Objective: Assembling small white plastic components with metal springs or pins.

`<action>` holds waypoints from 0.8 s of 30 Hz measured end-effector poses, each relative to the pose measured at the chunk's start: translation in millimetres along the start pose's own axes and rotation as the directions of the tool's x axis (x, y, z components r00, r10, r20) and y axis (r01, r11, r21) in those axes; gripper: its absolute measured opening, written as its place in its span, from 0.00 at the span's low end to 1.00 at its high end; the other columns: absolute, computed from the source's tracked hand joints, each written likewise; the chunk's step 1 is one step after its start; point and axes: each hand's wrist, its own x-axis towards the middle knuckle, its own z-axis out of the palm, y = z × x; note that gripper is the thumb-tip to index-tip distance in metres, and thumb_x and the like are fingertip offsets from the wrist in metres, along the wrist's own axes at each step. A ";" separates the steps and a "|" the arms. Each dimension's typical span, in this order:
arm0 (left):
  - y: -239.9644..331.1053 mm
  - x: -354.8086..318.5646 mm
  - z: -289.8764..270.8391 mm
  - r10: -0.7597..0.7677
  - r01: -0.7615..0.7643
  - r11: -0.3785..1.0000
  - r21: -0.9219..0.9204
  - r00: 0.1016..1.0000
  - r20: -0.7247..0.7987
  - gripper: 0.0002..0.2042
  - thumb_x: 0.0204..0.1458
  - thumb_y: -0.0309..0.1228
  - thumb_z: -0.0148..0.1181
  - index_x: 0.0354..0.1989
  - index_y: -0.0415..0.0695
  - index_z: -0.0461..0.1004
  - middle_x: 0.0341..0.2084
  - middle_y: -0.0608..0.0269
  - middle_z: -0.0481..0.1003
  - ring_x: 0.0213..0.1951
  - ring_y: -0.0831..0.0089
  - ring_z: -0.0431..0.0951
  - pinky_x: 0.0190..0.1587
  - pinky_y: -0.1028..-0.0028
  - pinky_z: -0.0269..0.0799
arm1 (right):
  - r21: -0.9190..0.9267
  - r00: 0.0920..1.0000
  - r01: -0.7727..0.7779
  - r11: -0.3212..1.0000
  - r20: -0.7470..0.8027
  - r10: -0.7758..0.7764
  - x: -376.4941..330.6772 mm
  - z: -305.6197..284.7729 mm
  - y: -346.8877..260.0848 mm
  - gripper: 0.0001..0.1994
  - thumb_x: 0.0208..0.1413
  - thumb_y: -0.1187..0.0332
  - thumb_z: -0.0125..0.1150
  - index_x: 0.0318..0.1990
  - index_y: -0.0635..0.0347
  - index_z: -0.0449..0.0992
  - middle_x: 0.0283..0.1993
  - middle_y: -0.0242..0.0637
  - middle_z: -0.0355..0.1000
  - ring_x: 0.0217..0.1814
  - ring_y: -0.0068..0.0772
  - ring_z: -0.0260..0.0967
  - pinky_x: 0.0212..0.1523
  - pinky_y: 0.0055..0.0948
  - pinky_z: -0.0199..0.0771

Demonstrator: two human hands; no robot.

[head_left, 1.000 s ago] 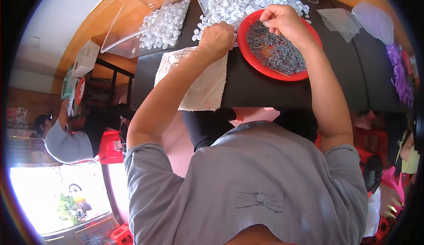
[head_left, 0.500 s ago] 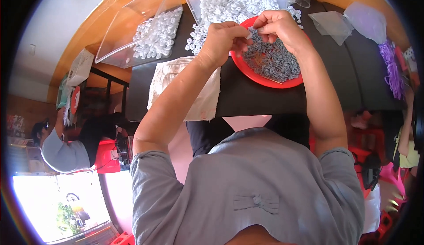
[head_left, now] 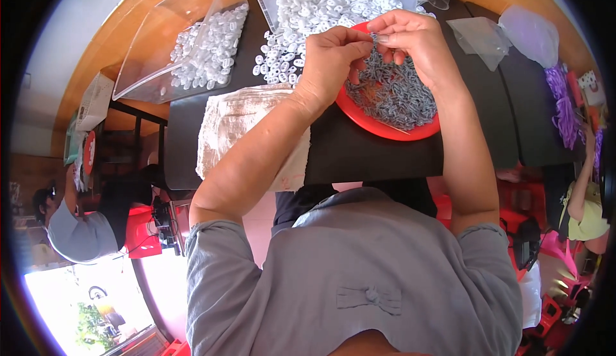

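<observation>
The small grey pieces (head_left: 401,96) lie heaped in the red dish (head_left: 369,122) in front of me, a thin stick (head_left: 397,127) by its near rim. My left fingers (head_left: 357,49) and right fingers (head_left: 396,38) meet over the dish's far left part, both drawn into a narrow pinch, tips close together; whatever sits between them is too small and hidden for me to tell. Just left of the dish, white oval pieces (head_left: 279,59) lie scattered on the dark desk (head_left: 366,163), and behind them a clear bin (head_left: 262,2) is heaped with more. Farther left is a second clear box (head_left: 151,77) with white pieces in it. Under my left forearm lies a pale cloth (head_left: 247,109). Over to my right are a flat clear bag (head_left: 478,40), a rounder cloudy bag (head_left: 529,35) and a bundle of purple string (head_left: 560,109). Well off to the left, a co-worker (head_left: 83,235) in a light top is near a red stool (head_left: 142,231); at the far right is someone in yellow-green (head_left: 585,218).
</observation>
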 end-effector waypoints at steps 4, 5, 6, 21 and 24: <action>-3.6 -4.5 0.2 0.105 -0.107 0.980 0.167 0.994 0.020 0.06 0.52 0.23 0.61 0.35 0.33 0.76 0.22 0.65 0.75 0.24 0.80 0.71 0.23 0.77 0.69 | -0.009 0.999 0.006 1.000 -0.031 -0.006 -0.7 3.7 0.1 0.10 0.49 0.76 0.57 0.40 0.66 0.78 0.28 0.32 0.74 0.24 0.18 0.67 0.23 0.16 0.60; -5.0 -4.9 0.3 0.166 -0.167 0.970 0.176 0.986 0.019 0.06 0.51 0.24 0.61 0.34 0.33 0.76 0.23 0.64 0.75 0.24 0.81 0.71 0.26 0.78 0.69 | -0.020 0.999 0.000 1.000 -0.032 0.000 -1.3 4.4 -0.7 0.11 0.49 0.75 0.57 0.40 0.65 0.78 0.28 0.32 0.74 0.24 0.18 0.67 0.23 0.16 0.60; -6.5 -4.8 -0.1 0.226 -0.225 0.957 0.185 0.974 0.019 0.06 0.51 0.24 0.62 0.34 0.33 0.76 0.23 0.64 0.75 0.25 0.81 0.71 0.28 0.79 0.69 | -0.030 0.999 -0.006 1.000 -0.033 0.005 -2.0 5.1 -1.4 0.11 0.49 0.75 0.57 0.41 0.65 0.78 0.28 0.32 0.74 0.24 0.17 0.67 0.23 0.16 0.60; -3.8 -8.3 -10.7 -0.014 0.013 0.999 0.044 0.999 0.034 0.06 0.51 0.26 0.60 0.33 0.36 0.77 0.19 0.66 0.72 0.17 0.82 0.68 0.16 0.82 0.62 | -0.169 0.999 0.039 0.985 -0.012 -0.042 -3.9 8.4 -5.0 0.07 0.54 0.70 0.57 0.38 0.62 0.77 0.26 0.27 0.71 0.23 0.15 0.64 0.22 0.15 0.59; -7.8 -11.5 -9.7 0.085 -0.094 0.980 0.176 0.995 0.058 0.05 0.51 0.25 0.61 0.34 0.36 0.77 0.21 0.66 0.73 0.21 0.82 0.69 0.22 0.81 0.67 | -0.258 0.987 -0.115 0.959 0.078 0.140 -4.8 8.3 -5.3 0.07 0.57 0.67 0.56 0.35 0.59 0.76 0.24 0.26 0.69 0.22 0.14 0.64 0.22 0.15 0.58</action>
